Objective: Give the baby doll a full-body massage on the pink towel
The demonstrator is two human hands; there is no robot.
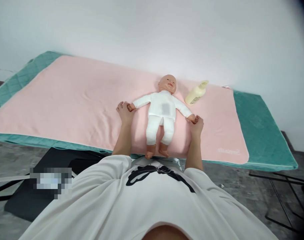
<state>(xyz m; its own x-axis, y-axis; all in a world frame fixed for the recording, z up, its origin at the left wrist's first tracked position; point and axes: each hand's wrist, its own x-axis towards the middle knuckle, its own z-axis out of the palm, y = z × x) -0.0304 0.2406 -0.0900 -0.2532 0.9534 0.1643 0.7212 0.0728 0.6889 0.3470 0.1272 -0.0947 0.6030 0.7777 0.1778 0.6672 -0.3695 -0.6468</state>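
A baby doll [162, 106] with a white cloth body lies on its back, its head toward the wall and its feet at the near edge of the bed. Both its arms are spread out to the sides. My left hand [125, 111] is closed on the doll's hand at the left, thumb against it. On the other side, my right hand [196, 124] pinches the doll's other hand between thumb and fingers. A pale yellow pump bottle [195, 94] lies tilted on the pink mat [74, 96], just right of the doll's head.
The pink mat covers much of a narrow bed with a green quilted cover [257, 130], set against a white wall [142, 33]. A black chair [24, 200] stands at the lower left. Thin black metal legs [279, 193] show at the lower right.
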